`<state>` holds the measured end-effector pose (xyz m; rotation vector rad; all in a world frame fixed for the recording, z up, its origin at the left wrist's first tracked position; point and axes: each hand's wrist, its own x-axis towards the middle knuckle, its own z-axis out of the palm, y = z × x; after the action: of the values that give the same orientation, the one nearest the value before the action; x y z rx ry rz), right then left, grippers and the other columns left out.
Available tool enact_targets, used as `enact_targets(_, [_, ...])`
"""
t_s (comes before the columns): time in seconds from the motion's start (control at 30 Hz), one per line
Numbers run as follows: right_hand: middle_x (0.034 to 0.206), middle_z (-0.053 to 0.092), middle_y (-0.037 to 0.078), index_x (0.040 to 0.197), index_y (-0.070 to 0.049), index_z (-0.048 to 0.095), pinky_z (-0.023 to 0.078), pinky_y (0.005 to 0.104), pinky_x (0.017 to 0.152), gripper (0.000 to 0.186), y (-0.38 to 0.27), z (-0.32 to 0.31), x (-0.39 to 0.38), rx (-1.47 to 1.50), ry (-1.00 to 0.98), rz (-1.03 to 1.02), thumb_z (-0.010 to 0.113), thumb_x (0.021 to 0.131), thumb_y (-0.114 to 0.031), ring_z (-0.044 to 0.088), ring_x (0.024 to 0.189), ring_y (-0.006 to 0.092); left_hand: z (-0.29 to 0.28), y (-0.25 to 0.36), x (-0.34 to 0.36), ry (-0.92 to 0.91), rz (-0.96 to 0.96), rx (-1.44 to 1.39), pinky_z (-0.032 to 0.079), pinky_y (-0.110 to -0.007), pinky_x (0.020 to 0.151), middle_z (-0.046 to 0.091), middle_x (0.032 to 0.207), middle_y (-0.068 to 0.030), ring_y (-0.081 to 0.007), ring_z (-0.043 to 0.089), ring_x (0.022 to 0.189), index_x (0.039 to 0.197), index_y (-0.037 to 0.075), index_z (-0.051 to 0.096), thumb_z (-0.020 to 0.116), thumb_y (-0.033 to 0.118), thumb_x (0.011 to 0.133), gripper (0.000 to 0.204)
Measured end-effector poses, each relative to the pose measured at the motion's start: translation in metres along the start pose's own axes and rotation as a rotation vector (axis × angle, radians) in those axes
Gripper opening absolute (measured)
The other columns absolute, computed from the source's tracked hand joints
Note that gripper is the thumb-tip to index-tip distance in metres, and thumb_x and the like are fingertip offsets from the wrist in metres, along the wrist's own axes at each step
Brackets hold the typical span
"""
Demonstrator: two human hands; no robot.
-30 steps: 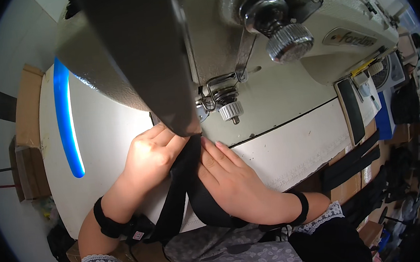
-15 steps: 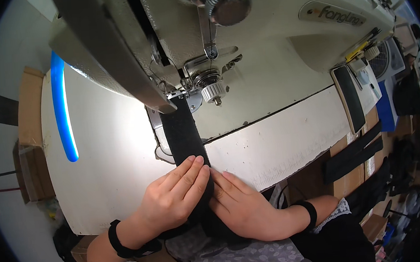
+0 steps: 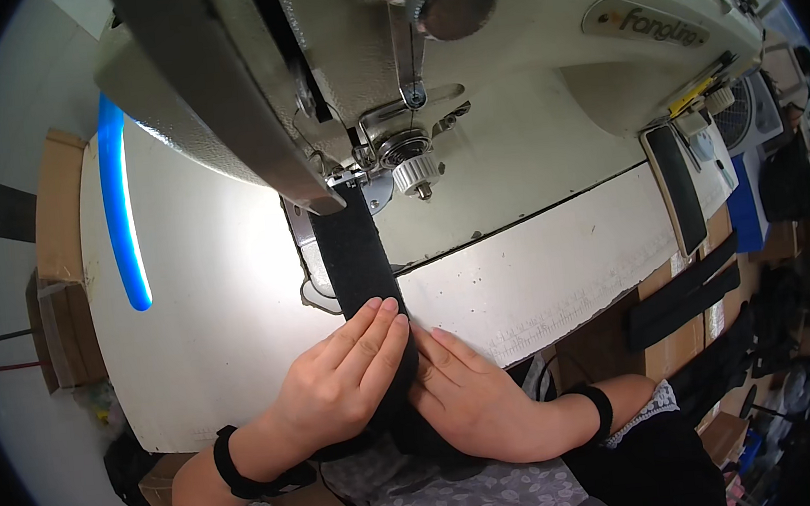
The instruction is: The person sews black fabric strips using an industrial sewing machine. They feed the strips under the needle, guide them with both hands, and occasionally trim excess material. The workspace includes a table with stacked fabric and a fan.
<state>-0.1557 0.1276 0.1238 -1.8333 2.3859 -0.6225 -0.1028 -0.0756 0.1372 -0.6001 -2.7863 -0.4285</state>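
A long black fabric strip [image 3: 355, 253] runs from beneath the presser foot [image 3: 345, 176] of a sewing machine [image 3: 511, 138] toward me, over the table's near edge. My left hand [image 3: 343, 369] lies across the strip, its fingers straight and close together, tips near the strip's right border; its thumb is hidden. Against that right border, my right hand [image 3: 471, 397] holds the strip lower down, with some fingertips tucked out of sight by the cloth. Between the hands and my lap the strip's lower part drops out of view.
A lit blue-edged lamp strip [image 3: 122, 210] stands at the left of the white table [image 3: 193, 368]. A dark narrow pad [image 3: 674, 189] lies at the table's right end. More black strips [image 3: 683, 291] rest on cardboard at the right. A metal bar [image 3: 227, 95] crosses before the needle area.
The whole view has shifted slightly, the machine appearing a little further right. Both hands keep nearly the same places on the strip.
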Motion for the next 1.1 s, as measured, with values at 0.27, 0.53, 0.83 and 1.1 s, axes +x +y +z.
enact_targets(0.27, [0.13, 0.058, 0.029, 0.103, 0.005, 0.064, 0.032, 0.0458, 0.118, 0.032, -0.001, 0.003, 0.0, 0.003, 0.014, 0.003, 0.053, 0.085, -0.018, 0.048, 0.135, 0.0394, -0.006, -0.001, 0.005, -0.042, -0.033, -0.045, 0.058, -0.036, 0.089, 0.067, 0.119, -0.0223, -0.0333, 0.068, 0.112, 0.115, -0.007, 0.066, 0.058, 0.008, 0.082, 0.037])
enact_targets(0.53, [0.123, 0.06, 0.027, 0.106, 0.007, 0.064, 0.033, 0.0478, 0.116, 0.034, 0.007, 0.002, 0.012, -0.007, 0.034, 0.005, 0.054, 0.084, -0.016, 0.049, 0.133, 0.0412, -0.011, -0.011, 0.016, -0.058, -0.077, -0.034, 0.058, -0.035, 0.09, 0.067, 0.121, -0.0215, -0.033, 0.067, 0.113, 0.116, -0.006, 0.065, 0.06, 0.008, 0.08, 0.039])
enact_targets(0.83, [0.129, 0.058, 0.028, 0.114, 0.009, 0.062, 0.033, 0.0473, 0.116, 0.039, 0.017, 0.005, 0.033, 0.015, 0.08, 0.028, 0.053, 0.085, -0.015, 0.047, 0.135, 0.0417, -0.004, -0.043, 0.025, 0.035, -0.069, 0.012, 0.058, -0.034, 0.091, 0.069, 0.12, -0.0168, -0.0298, 0.069, 0.111, 0.115, -0.003, 0.067, 0.064, 0.006, 0.077, 0.039])
enact_targets(1.1, [0.131, 0.058, 0.027, 0.115, 0.008, 0.062, 0.033, 0.0464, 0.117, 0.039, 0.005, 0.005, 0.013, 0.044, -0.002, 0.027, 0.051, 0.087, -0.017, 0.047, 0.136, 0.0397, -0.001, -0.027, 0.013, 0.067, -0.048, 0.023, 0.06, -0.033, 0.085, 0.071, 0.115, -0.0165, -0.0271, 0.071, 0.106, 0.111, -0.003, 0.071, 0.061, 0.006, 0.08, 0.034])
